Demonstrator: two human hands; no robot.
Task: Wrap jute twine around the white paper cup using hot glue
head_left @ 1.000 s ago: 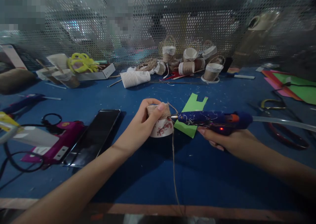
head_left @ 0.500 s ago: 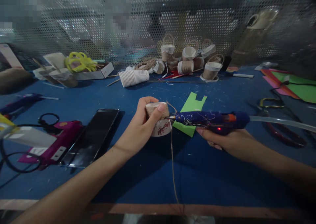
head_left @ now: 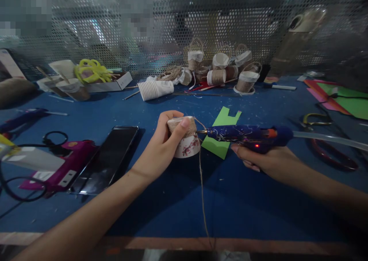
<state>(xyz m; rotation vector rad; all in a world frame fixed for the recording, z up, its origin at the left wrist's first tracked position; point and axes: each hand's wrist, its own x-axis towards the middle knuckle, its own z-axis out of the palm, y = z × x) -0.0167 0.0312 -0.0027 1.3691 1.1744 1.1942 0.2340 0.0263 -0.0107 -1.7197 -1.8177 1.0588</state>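
My left hand is closed around a paper cup, held upside down above the table. Brown twine is wound around the cup's upper part, and a red floral print shows on the bare lower part. A loose length of twine hangs from the cup to the table's front edge. In my right hand is a blue glue gun with a red light lit. Its metal nozzle points left, at or very near the twine on the cup's side; contact is hard to tell. A clear glue stick sticks out of its back.
Green paper lies beneath the nozzle. Left are a phone, a magenta power strip and another glue gun. Scissors lie right. Stacked cups and twine-wrapped cups stand behind, before a perforated metal screen.
The glue gun's nozzle has shifted slightly right and up, from over the cup to its side. The cup is tilted a little differently in my left hand, showing more of its print.
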